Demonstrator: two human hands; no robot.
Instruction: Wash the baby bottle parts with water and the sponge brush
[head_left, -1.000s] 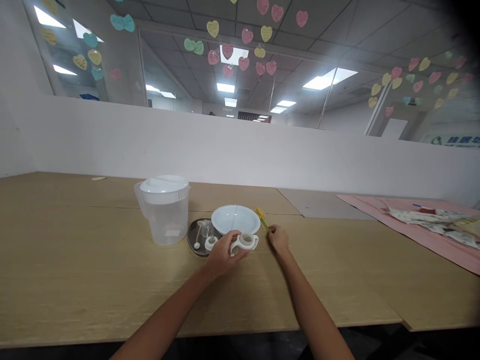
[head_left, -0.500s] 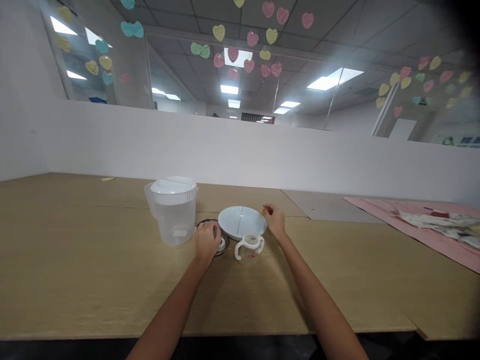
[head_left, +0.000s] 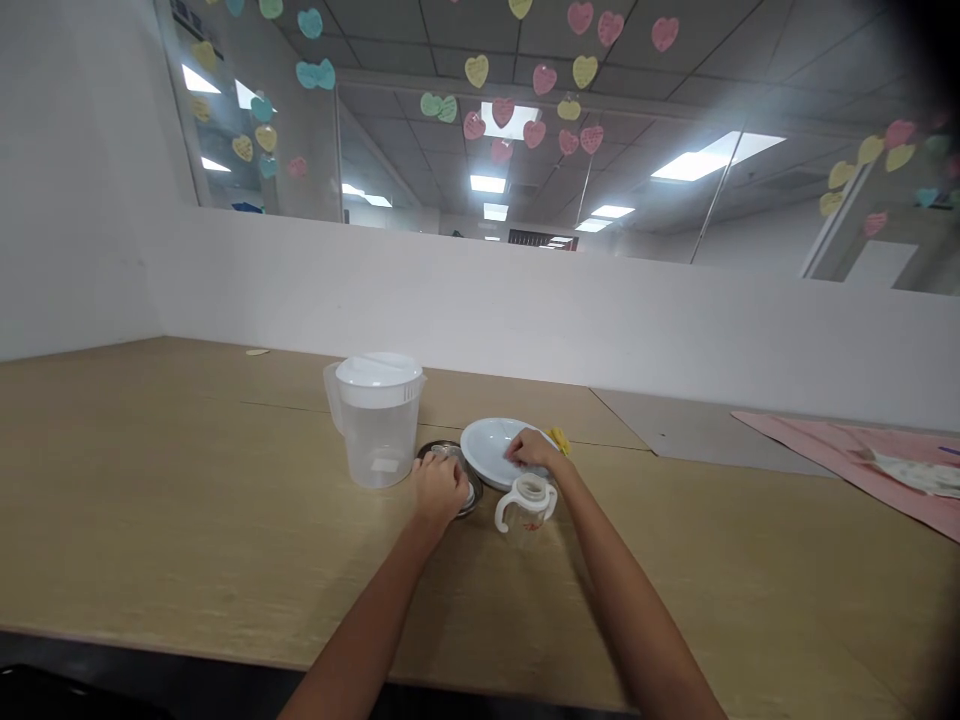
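left hand (head_left: 441,487) curled over small steel dish (head_left: 450,453), grip contents cannot tell | right hand (head_left: 531,450) flat, released, on white bowl (head_left: 487,450) | handled cup (head_left: 527,500) just beside, on worktop (head_left: 187,500) | jug (head_left: 377,418) left

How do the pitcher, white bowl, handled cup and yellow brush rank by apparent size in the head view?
1. Pitcher, clearly the largest.
2. White bowl, partly covered by the right hand.
3. Handled cup.
4. Yellow brush, only its tip shows, so its rank is unsure.
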